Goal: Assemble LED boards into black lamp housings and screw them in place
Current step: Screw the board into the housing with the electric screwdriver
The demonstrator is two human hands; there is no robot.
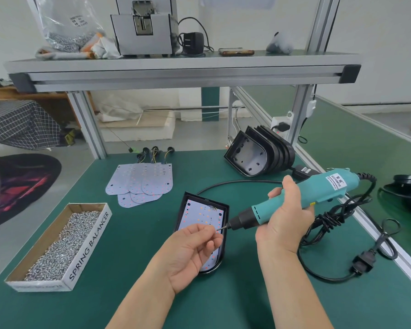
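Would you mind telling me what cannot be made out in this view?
All in the head view:
1. The LED board, lower half: hidden by the left hand.
2. The small piece the left hand pinches at the screwdriver bit: too small to identify.
3. The black parts at far right: cut by the frame edge.

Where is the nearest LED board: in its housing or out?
In: the LED board lies inside the rim of the black housing.

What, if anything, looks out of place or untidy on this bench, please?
Only small things: the screwdriver cord is bunched in a knot at the right, and the boards lie in a loose overlapping fan, not a square stack. No screws lie outside their box.
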